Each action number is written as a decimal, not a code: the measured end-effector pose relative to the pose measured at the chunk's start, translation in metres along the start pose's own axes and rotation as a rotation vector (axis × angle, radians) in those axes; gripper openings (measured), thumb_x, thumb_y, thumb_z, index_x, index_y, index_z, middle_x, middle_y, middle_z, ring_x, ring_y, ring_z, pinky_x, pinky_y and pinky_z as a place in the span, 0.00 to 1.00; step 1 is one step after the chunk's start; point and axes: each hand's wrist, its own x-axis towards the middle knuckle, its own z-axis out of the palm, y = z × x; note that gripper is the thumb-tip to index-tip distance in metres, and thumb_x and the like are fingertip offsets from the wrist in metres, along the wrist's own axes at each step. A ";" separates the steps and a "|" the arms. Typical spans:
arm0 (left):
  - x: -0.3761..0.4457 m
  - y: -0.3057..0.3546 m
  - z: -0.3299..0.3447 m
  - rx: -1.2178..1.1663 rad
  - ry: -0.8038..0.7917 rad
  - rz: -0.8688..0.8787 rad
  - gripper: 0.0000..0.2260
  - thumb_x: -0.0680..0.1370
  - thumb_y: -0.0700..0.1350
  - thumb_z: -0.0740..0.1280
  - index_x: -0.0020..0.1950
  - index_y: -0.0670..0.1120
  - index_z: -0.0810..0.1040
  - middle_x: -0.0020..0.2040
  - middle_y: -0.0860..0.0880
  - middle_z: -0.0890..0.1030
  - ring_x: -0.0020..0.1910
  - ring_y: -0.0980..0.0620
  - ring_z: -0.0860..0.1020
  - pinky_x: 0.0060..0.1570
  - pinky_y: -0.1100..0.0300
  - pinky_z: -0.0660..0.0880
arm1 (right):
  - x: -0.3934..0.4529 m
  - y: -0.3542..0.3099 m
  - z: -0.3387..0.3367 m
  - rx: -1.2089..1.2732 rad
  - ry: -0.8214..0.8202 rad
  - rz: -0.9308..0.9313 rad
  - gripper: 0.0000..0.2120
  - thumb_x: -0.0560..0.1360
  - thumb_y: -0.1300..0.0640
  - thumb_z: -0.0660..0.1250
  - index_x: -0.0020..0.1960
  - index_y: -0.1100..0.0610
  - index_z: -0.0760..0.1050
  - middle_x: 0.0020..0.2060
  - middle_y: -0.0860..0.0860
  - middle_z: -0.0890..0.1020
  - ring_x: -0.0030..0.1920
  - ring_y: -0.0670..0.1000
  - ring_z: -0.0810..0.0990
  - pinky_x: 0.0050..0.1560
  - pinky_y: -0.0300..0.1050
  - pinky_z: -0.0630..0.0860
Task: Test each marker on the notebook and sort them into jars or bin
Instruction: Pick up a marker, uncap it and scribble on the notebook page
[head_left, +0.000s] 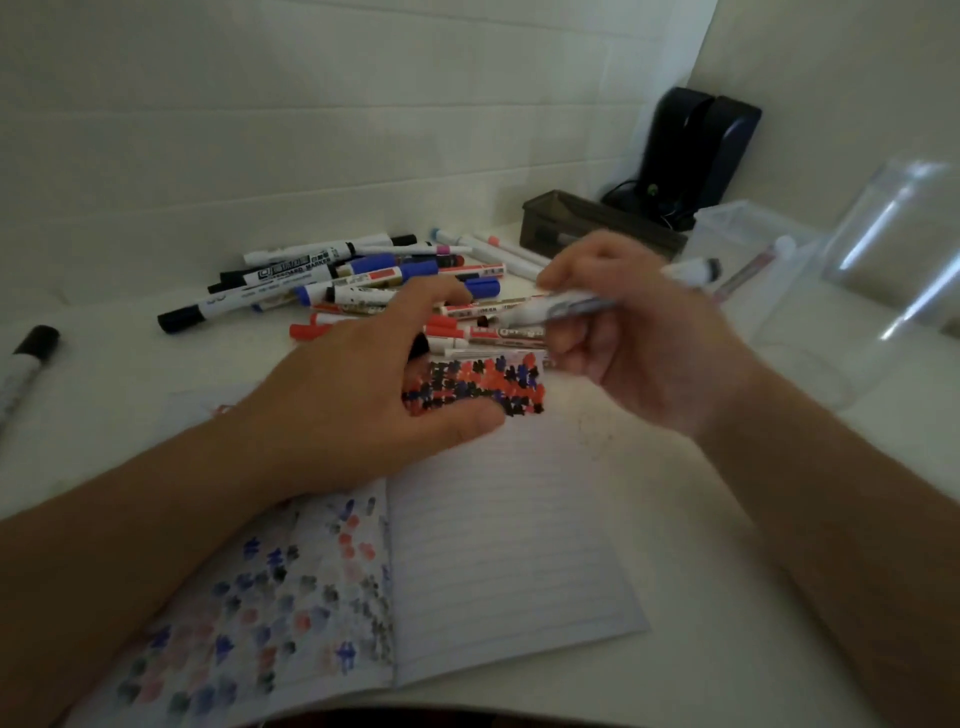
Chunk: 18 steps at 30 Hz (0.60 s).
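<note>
While your forearms reached in from the bottom corners, the white table (727, 597) carried everything else. On it the open lined notebook (509, 545) lay in front of you, its left page covered with faded blue, red and grey test marks and its right page bearing a dense patch of red, blue and black scribbles (483, 384) along the top edge. Beyond the notebook sat the pile of markers (363, 280), black, blue and red caps mixed and overlapping, with one black-capped marker (23, 364) lying apart at the far left. To your right stood a clear jar (904, 244) and, just beside it, a clear open container (753, 234) with a pen-like item inside. A dark bin (587, 223) sat against the wall behind the pile. Your left hand (358, 395) rested spread on the notebook's top edge, fingers curled toward the pile, touching the scribbled patch. Your right hand (639, 338) hovered above the page, pinching a white marker (613, 291) held nearly level, its dark end pointing right; it was blurred.
</note>
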 end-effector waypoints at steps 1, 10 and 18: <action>0.000 -0.003 -0.001 0.090 -0.035 0.002 0.32 0.69 0.79 0.61 0.70 0.72 0.60 0.48 0.68 0.76 0.47 0.68 0.75 0.47 0.60 0.76 | -0.002 -0.009 -0.012 0.033 -0.011 0.022 0.07 0.78 0.56 0.65 0.45 0.56 0.81 0.32 0.54 0.81 0.32 0.50 0.78 0.32 0.41 0.75; 0.003 -0.008 -0.002 0.348 -0.229 -0.079 0.34 0.61 0.84 0.50 0.66 0.79 0.63 0.50 0.64 0.63 0.51 0.62 0.63 0.52 0.56 0.67 | -0.005 0.009 -0.017 -0.399 0.057 0.159 0.16 0.76 0.74 0.65 0.37 0.58 0.68 0.30 0.47 0.80 0.26 0.47 0.68 0.25 0.36 0.64; 0.003 -0.009 -0.002 0.343 -0.237 -0.074 0.33 0.63 0.84 0.52 0.67 0.78 0.64 0.50 0.65 0.62 0.51 0.61 0.62 0.52 0.57 0.64 | -0.004 0.019 -0.013 -0.537 0.184 0.236 0.20 0.74 0.69 0.71 0.30 0.53 0.69 0.29 0.51 0.80 0.27 0.50 0.73 0.27 0.40 0.70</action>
